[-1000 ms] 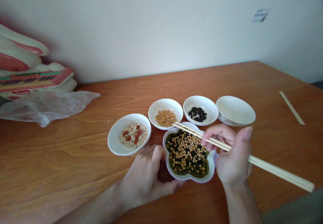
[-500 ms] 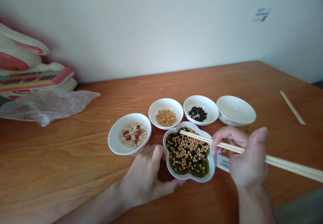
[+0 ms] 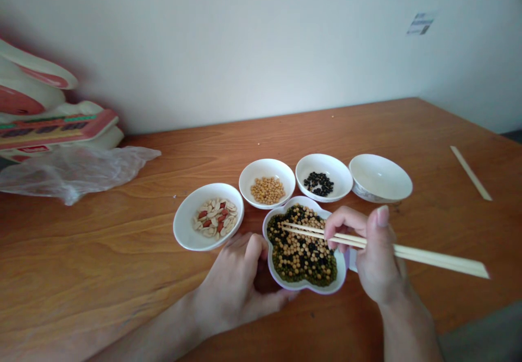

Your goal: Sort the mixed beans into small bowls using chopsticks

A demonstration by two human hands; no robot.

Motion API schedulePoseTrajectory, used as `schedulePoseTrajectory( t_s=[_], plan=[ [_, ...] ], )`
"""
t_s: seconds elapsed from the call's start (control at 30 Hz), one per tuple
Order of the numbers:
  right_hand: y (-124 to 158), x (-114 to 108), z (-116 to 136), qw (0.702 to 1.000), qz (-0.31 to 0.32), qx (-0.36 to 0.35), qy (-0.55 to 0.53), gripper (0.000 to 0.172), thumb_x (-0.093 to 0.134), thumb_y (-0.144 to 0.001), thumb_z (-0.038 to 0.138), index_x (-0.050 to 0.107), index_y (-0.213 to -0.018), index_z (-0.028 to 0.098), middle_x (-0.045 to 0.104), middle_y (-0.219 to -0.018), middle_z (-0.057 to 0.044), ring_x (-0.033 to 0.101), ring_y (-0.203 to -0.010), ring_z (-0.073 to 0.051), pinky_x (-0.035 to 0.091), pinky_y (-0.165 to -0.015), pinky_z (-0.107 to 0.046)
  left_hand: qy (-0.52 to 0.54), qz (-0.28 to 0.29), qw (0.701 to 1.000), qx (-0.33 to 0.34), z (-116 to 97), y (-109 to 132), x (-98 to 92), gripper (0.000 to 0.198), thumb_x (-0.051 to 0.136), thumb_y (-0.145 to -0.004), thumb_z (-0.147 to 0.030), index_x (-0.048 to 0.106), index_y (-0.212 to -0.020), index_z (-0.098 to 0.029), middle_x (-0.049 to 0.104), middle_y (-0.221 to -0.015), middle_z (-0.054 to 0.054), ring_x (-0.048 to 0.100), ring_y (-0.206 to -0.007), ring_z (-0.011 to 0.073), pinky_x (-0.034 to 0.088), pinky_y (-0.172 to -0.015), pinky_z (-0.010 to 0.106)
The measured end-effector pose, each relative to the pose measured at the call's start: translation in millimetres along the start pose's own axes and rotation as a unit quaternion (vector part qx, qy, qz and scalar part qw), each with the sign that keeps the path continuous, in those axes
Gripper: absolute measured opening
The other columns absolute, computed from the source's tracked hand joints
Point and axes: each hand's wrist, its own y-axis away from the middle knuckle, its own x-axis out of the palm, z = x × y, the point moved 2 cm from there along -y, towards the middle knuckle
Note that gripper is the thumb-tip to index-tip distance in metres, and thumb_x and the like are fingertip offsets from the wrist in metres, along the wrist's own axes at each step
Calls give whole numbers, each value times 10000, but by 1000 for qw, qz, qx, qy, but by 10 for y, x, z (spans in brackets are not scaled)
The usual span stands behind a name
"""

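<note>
A flower-shaped white bowl (image 3: 274,270) full of mixed yellow, black and green beans sits near the table's front edge. My left hand (image 3: 238,286) curls around its left rim and steadies it. My right hand (image 3: 373,253) is closed on a pair of wooden chopsticks (image 3: 428,256), whose tips reach left over the mixed beans. Behind stand three small white bowls: one with peanuts (image 3: 184,226), one with yellow beans (image 3: 267,167) and one with black beans (image 3: 324,165).
An empty white bowl (image 3: 381,180) stands at the right of the row. A single loose chopstick (image 3: 471,173) lies far right on the wooden table (image 3: 101,253). A crumpled clear plastic bag (image 3: 77,169) and a white-and-pink object (image 3: 44,117) sit at the back left against the wall.
My right hand drew the chopsticks back from the yellow-bean bowl and lowered their tips over the mixed beans. The left hand stayed on the bowl.
</note>
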Motion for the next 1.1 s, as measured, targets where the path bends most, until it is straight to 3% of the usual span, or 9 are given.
schedulePoseTrajectory(
  t_s=[0.4,0.77,1.1],
  plan=[
    [18,42,7,999,18,-35,36,848,89,-1098,716,694,-756,231,631,-645,-30,567,-628,-168,411,-593,-316,15,-8,1000,14,-25,0,-16,508,899,-789,-507,482,-950,-265,743,-870,12,714,-725,230,532,-632,347],
    [9,21,-63,999,29,-31,20,868,82,-1072,763,693,-754,236,634,-654,-31,560,-619,-172,401,-590,-329,25,-25,999,29,-14,-10,-22,505,910,-784,-496,492,-947,-264,740,-866,4,714,-713,219,527,-629,331],
    [-1,36,26,997,20,-66,46,824,129,-1110,700,699,-749,228,643,-631,-19,576,-600,-150,415,-563,-299,31,-22,999,27,-36,-19,-49,500,922,-768,-487,512,-938,-258,740,-854,9,709,-703,226,526,-614,333]
  ],
)
